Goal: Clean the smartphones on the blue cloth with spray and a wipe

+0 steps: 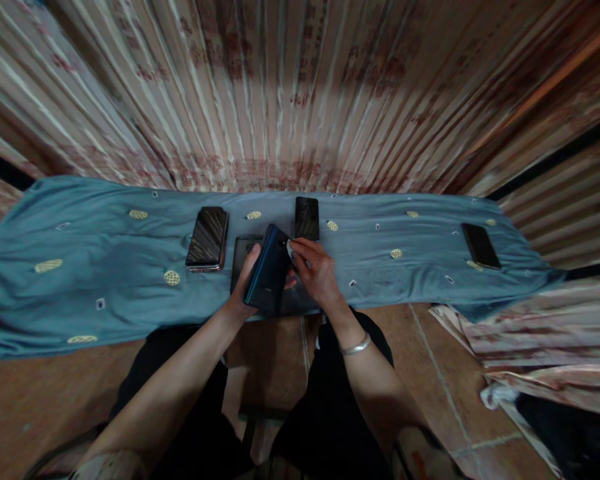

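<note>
The left hand [245,287] holds a dark blue phone [269,270] tilted on edge just above the blue cloth [105,267], its grip closed around the lower body, while the right hand [317,270] pinches a small white wipe [291,250] against the phone's upper corner. Pressure from the wiping could twist the phone out of that one-sided grip and drop it onto the dark tablet [240,257] lying directly beneath.

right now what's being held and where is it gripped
A dark blue phone, tilted up off the blue cloth. The left hand grips its lower end around the edges; the right hand presses a small white bit against its upper part.
</note>
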Tool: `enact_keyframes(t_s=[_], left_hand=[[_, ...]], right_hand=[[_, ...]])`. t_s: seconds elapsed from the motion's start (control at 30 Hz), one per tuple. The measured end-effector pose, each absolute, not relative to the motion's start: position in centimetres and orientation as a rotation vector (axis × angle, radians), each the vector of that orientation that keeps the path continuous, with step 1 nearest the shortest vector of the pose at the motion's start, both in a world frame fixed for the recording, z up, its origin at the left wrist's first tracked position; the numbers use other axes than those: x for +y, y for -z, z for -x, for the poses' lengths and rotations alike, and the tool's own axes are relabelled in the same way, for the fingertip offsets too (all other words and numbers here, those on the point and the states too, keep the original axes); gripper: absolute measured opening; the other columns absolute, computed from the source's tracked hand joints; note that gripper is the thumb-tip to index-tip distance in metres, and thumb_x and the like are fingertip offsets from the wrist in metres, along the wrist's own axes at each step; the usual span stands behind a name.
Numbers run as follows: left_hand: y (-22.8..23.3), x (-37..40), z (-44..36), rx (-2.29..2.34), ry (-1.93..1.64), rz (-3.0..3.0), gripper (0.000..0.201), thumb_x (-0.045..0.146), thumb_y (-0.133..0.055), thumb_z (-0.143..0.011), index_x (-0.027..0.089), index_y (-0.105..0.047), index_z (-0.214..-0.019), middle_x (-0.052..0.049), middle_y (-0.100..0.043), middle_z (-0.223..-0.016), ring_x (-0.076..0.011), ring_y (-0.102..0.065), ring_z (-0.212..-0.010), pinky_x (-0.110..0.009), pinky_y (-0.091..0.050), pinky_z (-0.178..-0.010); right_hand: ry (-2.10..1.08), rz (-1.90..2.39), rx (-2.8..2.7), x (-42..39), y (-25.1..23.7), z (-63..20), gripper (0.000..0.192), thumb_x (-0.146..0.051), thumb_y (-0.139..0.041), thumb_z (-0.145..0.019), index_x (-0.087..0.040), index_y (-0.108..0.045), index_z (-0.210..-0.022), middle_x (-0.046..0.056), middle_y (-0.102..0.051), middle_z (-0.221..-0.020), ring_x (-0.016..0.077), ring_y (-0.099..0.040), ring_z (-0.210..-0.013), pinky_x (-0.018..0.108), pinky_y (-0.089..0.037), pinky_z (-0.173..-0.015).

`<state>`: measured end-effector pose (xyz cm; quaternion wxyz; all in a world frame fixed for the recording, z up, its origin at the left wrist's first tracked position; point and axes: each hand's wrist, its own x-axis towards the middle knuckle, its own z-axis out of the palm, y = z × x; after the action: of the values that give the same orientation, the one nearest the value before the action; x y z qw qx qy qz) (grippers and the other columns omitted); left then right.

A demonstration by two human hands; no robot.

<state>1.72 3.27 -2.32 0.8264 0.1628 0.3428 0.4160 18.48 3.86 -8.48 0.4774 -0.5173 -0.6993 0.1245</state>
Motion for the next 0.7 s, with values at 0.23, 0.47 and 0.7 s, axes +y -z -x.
enact_keyframes(t_s=[0.23,0.47,0.7], left_hand=[[3.5,4.7,-0.8,0.781,-0.836,-0.25,0.063,0.054,-0.037,-0.105,0.006,-0.069,-0.127,-0.013,-0.08,-0.081,-0.0247,-0.076,-0.066,-0.036,-0.065,-0.066],[3.1,4.9,-1.0,0.759,-0.744,-0.277,0.073,0.051,-0.02,-0.108,-0.002,-0.066,-0.13,-0.017,-0.078,-0.079,-0.025,-0.075,-0.062,-0.033,-0.061,-0.057],[2.8,5.0,-0.8,0.768,-0.792,-0.296,0.078,0.052,-0.015,-0.108,-0.003,-0.065,-0.131,-0.017,-0.077,-0.076,-0.0236,-0.074,-0.061,-0.031,-0.061,-0.057]], right_hand=[[-0.291,1.243,-1.731,3.5,8.5,-18.1,0.031,-0.026,-0.051,-0.103,-0.025,-0.077,-0.12,0.008,-0.076,-0.127,0.0222,-0.07,-0.117,0.039,-0.058,-0.106],[-0.242,1.321,-1.664,4.0,8.6,-18.7,0.031,-0.025,-0.05,-0.103,-0.024,-0.077,-0.12,0.01,-0.077,-0.124,0.0238,-0.07,-0.117,0.041,-0.057,-0.105],[-0.267,1.253,-1.698,3.6,8.6,-18.3,0.032,-0.023,-0.05,-0.103,-0.024,-0.077,-0.121,0.01,-0.077,-0.124,0.0237,-0.071,-0.115,0.041,-0.058,-0.105]])
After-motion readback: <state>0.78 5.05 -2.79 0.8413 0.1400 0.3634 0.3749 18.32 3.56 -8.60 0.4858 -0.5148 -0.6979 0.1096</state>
